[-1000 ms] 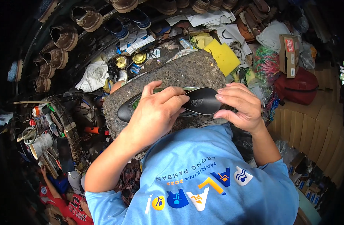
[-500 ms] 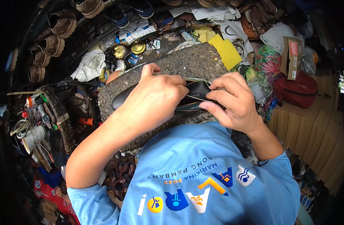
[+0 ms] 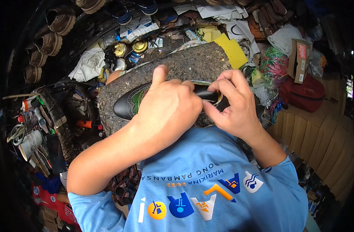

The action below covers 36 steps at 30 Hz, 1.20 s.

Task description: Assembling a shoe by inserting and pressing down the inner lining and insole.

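A black leather shoe with a green patterned, perforated upper lies on a rough, dark slab, its toe to the left. My left hand is closed over the middle of the shoe, fingers curled into its opening and thumb sticking up. Inside the opening shows a smooth black insole. My right hand pinches at the heel end of this insole between thumb and fingers. Both hands hide much of the shoe's middle and heel.
Yellow sheets and open tins lie beyond the slab. Brown shoes line the far left. Tools and a white mug-like container crowd the left. A cardboard box and a red bag are at right.
My left hand has moved slightly right and down, deeper over the opening. More of the shoe's green patterned toe now shows, and less of the insole. My right hand remains at the heel end.
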Motion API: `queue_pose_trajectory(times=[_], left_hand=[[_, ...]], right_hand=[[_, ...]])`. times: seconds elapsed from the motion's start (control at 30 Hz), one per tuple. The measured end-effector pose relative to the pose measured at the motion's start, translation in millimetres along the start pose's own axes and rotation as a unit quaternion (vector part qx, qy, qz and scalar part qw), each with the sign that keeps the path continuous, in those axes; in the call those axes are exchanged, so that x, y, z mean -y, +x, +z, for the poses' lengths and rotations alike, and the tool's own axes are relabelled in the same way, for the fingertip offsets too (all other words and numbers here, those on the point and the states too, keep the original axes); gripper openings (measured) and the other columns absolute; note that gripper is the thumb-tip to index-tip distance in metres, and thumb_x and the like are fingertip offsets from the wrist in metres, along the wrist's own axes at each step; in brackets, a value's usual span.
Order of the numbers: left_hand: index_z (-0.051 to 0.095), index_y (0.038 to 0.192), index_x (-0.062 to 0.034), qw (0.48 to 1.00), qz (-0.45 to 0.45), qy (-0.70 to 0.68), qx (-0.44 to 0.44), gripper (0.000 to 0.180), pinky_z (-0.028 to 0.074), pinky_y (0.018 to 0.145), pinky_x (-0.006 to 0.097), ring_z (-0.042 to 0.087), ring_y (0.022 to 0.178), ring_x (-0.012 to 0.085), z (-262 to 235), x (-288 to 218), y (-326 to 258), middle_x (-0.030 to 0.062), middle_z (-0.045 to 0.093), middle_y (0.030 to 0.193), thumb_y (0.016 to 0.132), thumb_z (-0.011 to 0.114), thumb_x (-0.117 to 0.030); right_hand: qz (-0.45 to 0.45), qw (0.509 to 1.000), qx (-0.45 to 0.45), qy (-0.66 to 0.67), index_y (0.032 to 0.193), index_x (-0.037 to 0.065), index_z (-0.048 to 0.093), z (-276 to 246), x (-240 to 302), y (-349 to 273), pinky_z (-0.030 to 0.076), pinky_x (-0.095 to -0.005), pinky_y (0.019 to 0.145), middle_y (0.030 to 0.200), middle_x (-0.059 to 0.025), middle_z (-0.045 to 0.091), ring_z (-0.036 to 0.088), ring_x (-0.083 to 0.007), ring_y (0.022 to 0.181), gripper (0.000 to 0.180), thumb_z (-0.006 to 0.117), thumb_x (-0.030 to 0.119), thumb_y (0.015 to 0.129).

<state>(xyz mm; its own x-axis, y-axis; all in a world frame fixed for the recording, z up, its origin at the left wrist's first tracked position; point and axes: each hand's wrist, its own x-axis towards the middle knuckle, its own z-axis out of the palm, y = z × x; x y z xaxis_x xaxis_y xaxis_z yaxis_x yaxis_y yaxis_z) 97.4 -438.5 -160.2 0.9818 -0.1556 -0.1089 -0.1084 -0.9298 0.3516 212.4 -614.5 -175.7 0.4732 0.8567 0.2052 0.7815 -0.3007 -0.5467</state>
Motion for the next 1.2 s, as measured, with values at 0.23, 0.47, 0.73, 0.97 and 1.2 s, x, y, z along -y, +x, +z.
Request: queue_pose_trajectory(times=[0.23, 0.47, 0.73, 0.97, 1.2], left_hand=[[0.072, 0.071, -0.0076, 0.998, -0.012, -0.022, -0.063, 0.011, 0.041, 0.103, 0.057, 0.071, 0.08, 0.0243, 7, 2, -10, 0.0083, 0.068, 0.079, 0.078, 0.065, -0.012], [0.067, 0.073, -0.0082, 0.998, -0.015, -0.04, -0.054, 0.005, 0.041, 0.102, 0.055, 0.067, 0.081, 0.023, 10, -2, -6, 0.0043, 0.06, 0.076, 0.078, 0.065, -0.009], [0.069, 0.074, -0.0088, 0.996, -0.018, -0.02, -0.079, 0.005, 0.041, 0.102, 0.054, 0.064, 0.079, 0.0212, 15, -7, -7, 0.0033, 0.058, 0.074, 0.077, 0.065, -0.012], [0.069, 0.073, -0.009, 0.996, -0.01, -0.02, -0.081, 0.006, 0.041, 0.101, 0.055, 0.063, 0.079, 0.0208, 15, -7, -3, 0.0035, 0.058, 0.074, 0.077, 0.065, -0.013], [0.068, 0.072, -0.0093, 0.997, -0.012, -0.026, -0.076, 0.006, 0.041, 0.099, 0.054, 0.063, 0.079, 0.0211, 16, -7, -2, 0.0033, 0.058, 0.075, 0.077, 0.065, -0.013]], right_hand=[[0.12, 0.981, 0.036, 0.148, 0.102, 0.004, 0.07, 4, -2, -3, 0.056, -0.0384, 0.08, 0.111, -0.0142, 0.06, 0.067, -0.0299, 0.094, 0.045, 0.091, 0.015, 0.064], [0.111, 0.979, 0.021, 0.171, 0.105, 0.003, 0.07, 7, -10, -6, 0.057, -0.0378, 0.084, 0.113, -0.0154, 0.062, 0.068, -0.0307, 0.099, 0.052, 0.092, 0.014, 0.059], [0.12, 0.977, 0.017, 0.175, 0.107, 0.004, 0.069, 9, -11, -6, 0.058, -0.0368, 0.083, 0.113, -0.0158, 0.063, 0.069, -0.0303, 0.1, 0.054, 0.091, 0.011, 0.059], [0.114, 0.979, 0.017, 0.171, 0.107, 0.003, 0.068, 10, -16, -6, 0.058, -0.0368, 0.084, 0.111, -0.016, 0.064, 0.068, -0.03, 0.1, 0.053, 0.09, 0.011, 0.059], [0.107, 0.981, 0.013, 0.162, 0.106, 0.003, 0.068, 12, -16, -7, 0.056, -0.0377, 0.084, 0.11, -0.0156, 0.064, 0.068, -0.0316, 0.098, 0.053, 0.09, 0.012, 0.058]])
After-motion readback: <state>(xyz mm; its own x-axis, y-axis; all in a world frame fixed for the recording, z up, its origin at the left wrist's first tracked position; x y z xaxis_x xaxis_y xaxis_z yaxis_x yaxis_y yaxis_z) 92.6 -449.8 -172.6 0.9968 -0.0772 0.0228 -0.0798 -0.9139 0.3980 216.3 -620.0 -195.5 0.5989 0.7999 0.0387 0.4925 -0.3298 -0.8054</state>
